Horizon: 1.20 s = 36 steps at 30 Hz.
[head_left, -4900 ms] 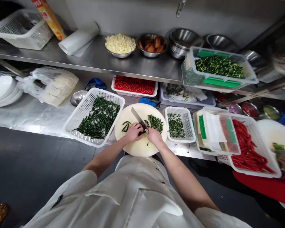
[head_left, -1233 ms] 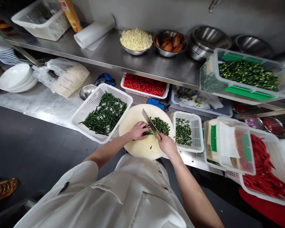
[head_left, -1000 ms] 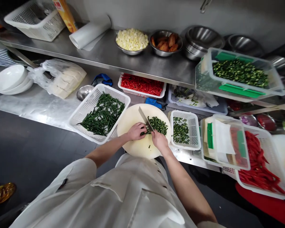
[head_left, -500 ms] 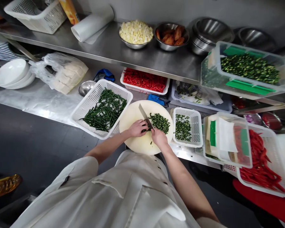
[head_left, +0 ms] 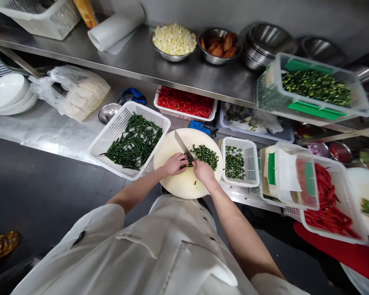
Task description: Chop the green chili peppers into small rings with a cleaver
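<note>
On the round white cutting board [head_left: 181,187], my right hand [head_left: 204,173] grips a kitchen knife [head_left: 181,143], its blade slanting away to the upper left. My left hand [head_left: 175,164] is closed with curled fingers over dark green chili pieces beside the blade. Chopped green chilies [head_left: 207,155] lie heaped on the far right part of the board, and a few bits are scattered nearer me. To the left, a white perforated basket [head_left: 100,157] holds long, whole green chilies [head_left: 135,143]. Right of the board, a smaller white basket [head_left: 251,164] contains chopped green chilies.
Behind the board sits a basket of red chilies [head_left: 186,102] under a steel shelf [head_left: 123,61]. Bowls and a clear tub of chopped greens [head_left: 316,88] stand on that shelf. Rightward are lidded plastic boxes [head_left: 290,172], red peppers [head_left: 329,205] and another person's red garment [head_left: 335,250].
The view has shifted slightly, so surroundings appear a little further left. The knife stays in my right hand and my left hand stays beside it. More of the board at far right shows.
</note>
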{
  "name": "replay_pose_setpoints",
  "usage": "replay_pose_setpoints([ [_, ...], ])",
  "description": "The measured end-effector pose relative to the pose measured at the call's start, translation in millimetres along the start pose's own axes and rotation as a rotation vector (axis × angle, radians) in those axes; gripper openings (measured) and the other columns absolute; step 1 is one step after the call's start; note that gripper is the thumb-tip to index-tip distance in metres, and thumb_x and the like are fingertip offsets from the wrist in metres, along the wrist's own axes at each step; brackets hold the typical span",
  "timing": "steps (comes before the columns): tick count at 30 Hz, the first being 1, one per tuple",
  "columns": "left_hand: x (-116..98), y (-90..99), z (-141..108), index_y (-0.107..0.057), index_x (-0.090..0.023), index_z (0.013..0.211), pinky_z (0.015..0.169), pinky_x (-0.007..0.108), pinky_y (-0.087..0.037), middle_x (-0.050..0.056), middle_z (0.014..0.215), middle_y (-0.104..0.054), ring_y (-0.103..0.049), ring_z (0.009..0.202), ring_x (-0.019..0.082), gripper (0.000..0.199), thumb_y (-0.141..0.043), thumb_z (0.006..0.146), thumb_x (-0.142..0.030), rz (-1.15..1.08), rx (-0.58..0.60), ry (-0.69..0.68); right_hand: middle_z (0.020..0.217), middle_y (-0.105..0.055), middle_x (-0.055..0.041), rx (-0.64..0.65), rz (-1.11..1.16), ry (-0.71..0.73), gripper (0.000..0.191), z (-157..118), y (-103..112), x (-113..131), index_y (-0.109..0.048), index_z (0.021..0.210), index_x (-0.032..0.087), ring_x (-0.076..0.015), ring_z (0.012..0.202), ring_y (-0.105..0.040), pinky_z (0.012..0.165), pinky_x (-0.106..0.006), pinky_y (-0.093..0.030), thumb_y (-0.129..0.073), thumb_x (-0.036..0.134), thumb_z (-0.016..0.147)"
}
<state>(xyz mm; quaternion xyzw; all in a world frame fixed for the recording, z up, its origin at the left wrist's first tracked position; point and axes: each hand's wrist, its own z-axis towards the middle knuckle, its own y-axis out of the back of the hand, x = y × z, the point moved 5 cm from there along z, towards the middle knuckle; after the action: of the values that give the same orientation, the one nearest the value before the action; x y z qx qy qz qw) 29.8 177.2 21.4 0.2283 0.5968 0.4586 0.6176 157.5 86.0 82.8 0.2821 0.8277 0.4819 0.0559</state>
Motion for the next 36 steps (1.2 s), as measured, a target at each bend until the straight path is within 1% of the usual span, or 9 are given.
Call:
replay_pose_setpoints([
  [5,-1,0.7,1,-0.073,-0.024,0.108,0.107,0.045,-0.047,0.011,0.115,-0.064,-0.057,0.114,0.028,0.020,-0.056,0.103,-0.034,0.020,-0.009,-0.021,0.121,-0.078,-0.0152,-0.036,-0.001,-0.029,0.044,6,8,4,-0.067,0.136,0.019,-0.0265,0.112,-0.074,0.094,-0.032,-0.050,-0.034,0.041,0.115],
  [9,-1,0.0,-1,-0.073,-0.025,0.107,0.107,0.045,-0.047,0.011,0.115,-0.065,-0.057,0.113,0.028,0.020,-0.055,0.103,-0.034,0.019,-0.018,-0.025,0.121,-0.078,-0.0151,-0.051,-0.007,0.019,0.042,2,13,5,-0.071,0.130,0.020,-0.0277,0.113,-0.074,0.094,-0.032,-0.050,-0.038,0.042,0.114],
  [15,-3,0.0,-6,-0.074,-0.024,0.110,0.106,0.045,-0.047,0.011,0.115,-0.065,-0.058,0.113,0.028,0.022,-0.055,0.103,-0.033,0.005,-0.034,-0.028,0.122,-0.078,-0.0162,-0.024,-0.024,-0.002,0.042,-1,3,4,-0.070,0.132,0.018,-0.0275,0.114,-0.074,0.094,-0.032,-0.049,-0.037,0.040,0.115],
  [19,-4,4.0,-10,-0.073,-0.025,0.110,0.105,0.044,-0.048,0.010,0.116,-0.066,-0.058,0.114,0.028,0.019,-0.059,0.101,-0.034,0.012,-0.030,-0.038,0.121,-0.079,-0.0158,-0.039,-0.017,0.030,0.041,2,5,10,-0.072,0.127,0.019,-0.0273,0.114,-0.074,0.094,-0.031,-0.049,-0.040,0.041,0.115],
  [22,-3,5.8,-13,-0.073,-0.024,0.108,0.106,0.044,-0.047,0.011,0.115,-0.066,-0.059,0.113,0.028,0.019,-0.057,0.102,-0.034,0.025,-0.033,-0.030,0.122,-0.078,-0.0163,-0.051,-0.006,0.008,0.042,2,5,15,-0.072,0.128,0.019,-0.0267,0.113,-0.074,0.094,-0.031,-0.049,-0.039,0.041,0.115],
  [27,-4,5.6,-17,-0.074,-0.024,0.107,0.104,0.043,-0.048,0.010,0.110,-0.067,-0.059,0.111,0.027,0.018,-0.059,0.100,-0.030,0.020,-0.029,-0.033,0.124,-0.078,-0.0153,-0.016,0.019,0.023,0.043,2,4,22,-0.073,0.129,0.018,-0.0255,0.115,-0.073,0.094,-0.028,-0.050,-0.040,0.040,0.114],
  [33,-7,8.8,-22,-0.075,-0.022,0.107,0.106,0.044,-0.048,0.012,0.112,-0.068,-0.060,0.112,0.027,0.022,-0.057,0.100,-0.032,0.017,-0.022,-0.034,0.122,-0.079,-0.0160,-0.054,0.088,0.028,0.043,11,-11,21,-0.074,0.127,0.018,-0.0255,0.114,-0.073,0.096,-0.029,-0.049,-0.040,0.040,0.114],
  [35,-7,12.3,-25,-0.075,-0.023,0.109,0.110,0.046,-0.048,0.011,0.114,-0.069,-0.060,0.117,0.028,0.022,-0.058,0.101,-0.033,0.027,-0.047,0.009,0.122,-0.079,-0.0151,-0.050,0.130,0.058,0.040,18,-14,21,-0.075,0.125,0.018,-0.0249,0.114,-0.073,0.095,-0.028,-0.048,-0.043,0.039,0.114],
  [36,-6,15.0,-27,-0.075,-0.023,0.112,0.113,0.048,-0.046,0.012,0.119,-0.069,-0.059,0.122,0.029,0.023,-0.058,0.101,-0.035,0.037,-0.093,0.064,0.122,-0.079,-0.0143,-0.051,0.153,0.073,0.039,21,-14,20,-0.076,0.124,0.019,-0.0246,0.114,-0.073,0.094,-0.027,-0.048,-0.044,0.038,0.113],
])
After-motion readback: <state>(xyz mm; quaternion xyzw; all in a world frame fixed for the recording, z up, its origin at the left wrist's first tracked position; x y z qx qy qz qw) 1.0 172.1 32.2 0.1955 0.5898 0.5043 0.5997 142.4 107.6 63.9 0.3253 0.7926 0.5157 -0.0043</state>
